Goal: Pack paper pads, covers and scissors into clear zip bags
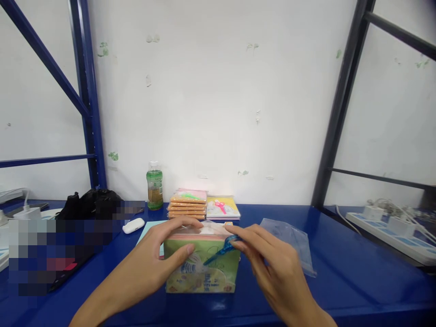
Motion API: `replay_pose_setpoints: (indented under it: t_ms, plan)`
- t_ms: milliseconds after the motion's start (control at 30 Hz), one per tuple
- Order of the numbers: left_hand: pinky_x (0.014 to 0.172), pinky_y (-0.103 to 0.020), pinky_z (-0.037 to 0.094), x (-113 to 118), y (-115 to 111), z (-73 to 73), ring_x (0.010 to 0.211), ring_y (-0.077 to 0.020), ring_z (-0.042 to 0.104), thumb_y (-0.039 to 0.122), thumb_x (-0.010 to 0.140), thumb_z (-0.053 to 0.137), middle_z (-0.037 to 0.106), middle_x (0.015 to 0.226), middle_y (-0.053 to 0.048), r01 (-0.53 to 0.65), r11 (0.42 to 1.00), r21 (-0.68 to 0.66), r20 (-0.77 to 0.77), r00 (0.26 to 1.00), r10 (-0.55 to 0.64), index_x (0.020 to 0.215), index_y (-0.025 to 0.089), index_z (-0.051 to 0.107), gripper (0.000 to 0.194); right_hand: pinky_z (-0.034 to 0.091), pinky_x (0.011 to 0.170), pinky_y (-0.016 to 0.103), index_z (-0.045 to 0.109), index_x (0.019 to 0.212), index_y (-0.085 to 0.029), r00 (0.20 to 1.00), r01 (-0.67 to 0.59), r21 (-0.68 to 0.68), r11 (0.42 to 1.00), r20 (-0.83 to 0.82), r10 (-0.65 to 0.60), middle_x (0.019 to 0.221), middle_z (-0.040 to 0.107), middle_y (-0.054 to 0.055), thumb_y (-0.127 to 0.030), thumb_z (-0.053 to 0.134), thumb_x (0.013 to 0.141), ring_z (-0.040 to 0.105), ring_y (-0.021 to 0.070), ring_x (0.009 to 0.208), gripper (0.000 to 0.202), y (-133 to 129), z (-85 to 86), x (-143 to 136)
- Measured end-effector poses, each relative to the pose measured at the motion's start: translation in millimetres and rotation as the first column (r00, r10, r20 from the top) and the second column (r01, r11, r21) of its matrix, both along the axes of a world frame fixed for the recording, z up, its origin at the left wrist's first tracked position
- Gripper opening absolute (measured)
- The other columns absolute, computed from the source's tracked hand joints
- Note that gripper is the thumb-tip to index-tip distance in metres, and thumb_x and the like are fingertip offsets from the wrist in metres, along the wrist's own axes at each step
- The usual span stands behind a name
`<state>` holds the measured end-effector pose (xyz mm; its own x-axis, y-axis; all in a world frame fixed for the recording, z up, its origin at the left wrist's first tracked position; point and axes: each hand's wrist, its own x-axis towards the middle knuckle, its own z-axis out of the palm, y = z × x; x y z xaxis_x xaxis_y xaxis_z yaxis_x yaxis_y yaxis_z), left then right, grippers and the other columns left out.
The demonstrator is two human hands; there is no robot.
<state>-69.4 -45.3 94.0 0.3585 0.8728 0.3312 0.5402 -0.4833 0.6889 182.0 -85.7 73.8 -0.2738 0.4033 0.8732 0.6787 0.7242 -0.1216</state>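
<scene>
A green printed booklet or pack (190,279) in a clear zip bag stands upright on the blue table. My left hand (160,259) holds its top left part, thumb on the front and fingers over the top edge. My right hand (272,259) is closed at the bag's top right corner, its thumb and fingers pinching blue scissors (218,255). The scissors slant down to the left across the front of the pack. A pink strip runs along the bag's top.
Behind stand a bottle (155,188), a stack of orange-edged packs (187,209) and a yellow pack with pink scissors (221,209). An empty clear bag (293,243) lies right; a white case (133,225) and black bag (88,204) lie left. Power strips (391,231) sit far right.
</scene>
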Motion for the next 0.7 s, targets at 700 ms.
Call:
replay_pose_setpoints:
  t_ms: [700]
  plan:
    - [0.119,-0.047,0.042,-16,0,-3.7,0.147,-0.03,0.046,0.058,0.089,0.066,0.052,0.158,0.005,0.08,0.996,-0.05,-0.068,0.994,-0.083,0.143,0.049,0.052,0.057,0.052,0.06,0.022,0.063,0.13,-0.028,0.991,-0.06,0.085,0.995,-0.115,0.069,0.103,0.074,0.003,0.004,0.044,0.097,0.072,0.0133,0.08,0.049,-4,-13.4,-19]
